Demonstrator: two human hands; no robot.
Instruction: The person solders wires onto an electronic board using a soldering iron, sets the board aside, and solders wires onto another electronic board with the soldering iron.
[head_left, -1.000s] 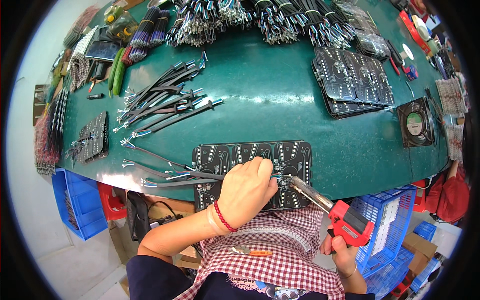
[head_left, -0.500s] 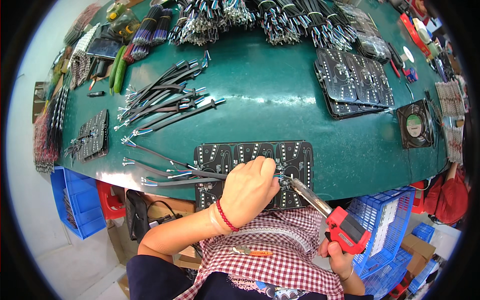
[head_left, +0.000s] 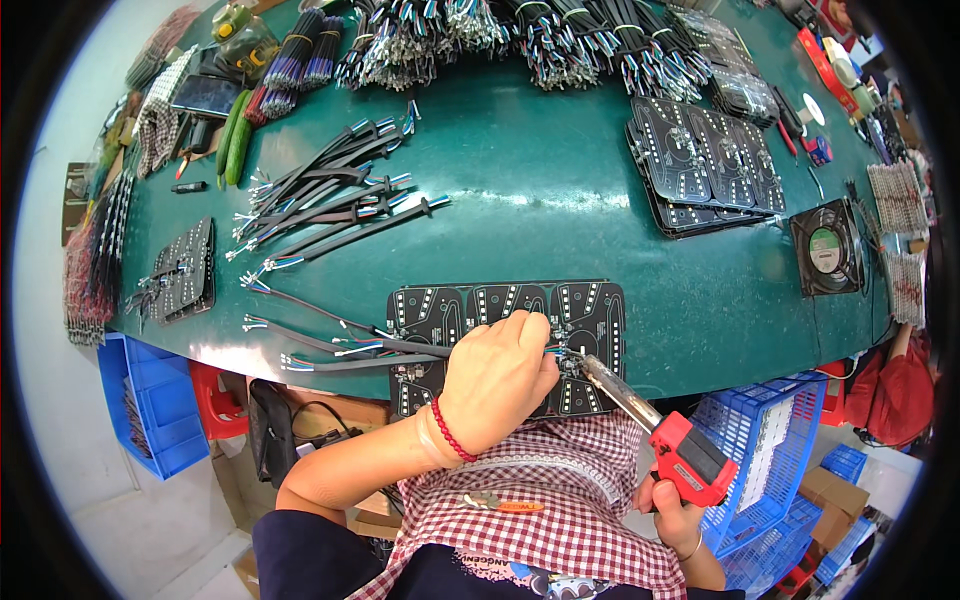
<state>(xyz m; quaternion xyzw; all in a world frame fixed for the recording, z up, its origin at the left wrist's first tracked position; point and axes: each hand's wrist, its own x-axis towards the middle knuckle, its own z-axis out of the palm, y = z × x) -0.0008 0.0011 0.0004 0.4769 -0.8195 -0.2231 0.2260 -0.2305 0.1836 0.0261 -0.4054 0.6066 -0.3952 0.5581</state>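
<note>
Before me at the table's near edge lies a black circuit board panel (head_left: pixel 590 305) with three sections and white markings. My left hand (head_left: pixel 497 378) is closed over its middle, pinching a black-sleeved cable (head_left: pixel 415 348) whose thin coloured wires come out by the fingertips at the right section. In my right hand (head_left: pixel 675 515) is a red soldering gun (head_left: pixel 690 455), gripped at the handle. Its metal barrel slants up and left, with the tip at the wire ends on the board; whether it touches them is too small to tell. More sleeved cables trail left from the panel.
Loose cables (head_left: pixel 330 195) lie left of centre, beyond the panel. Stacked boards (head_left: pixel 710 160) and a black fan (head_left: pixel 828 250) stand on the right. Cable bundles (head_left: pixel 430 45) line the far side; two green cucumbers (head_left: pixel 238 145) lie at left. Blue crates (head_left: pixel 755 450) stand below the edge.
</note>
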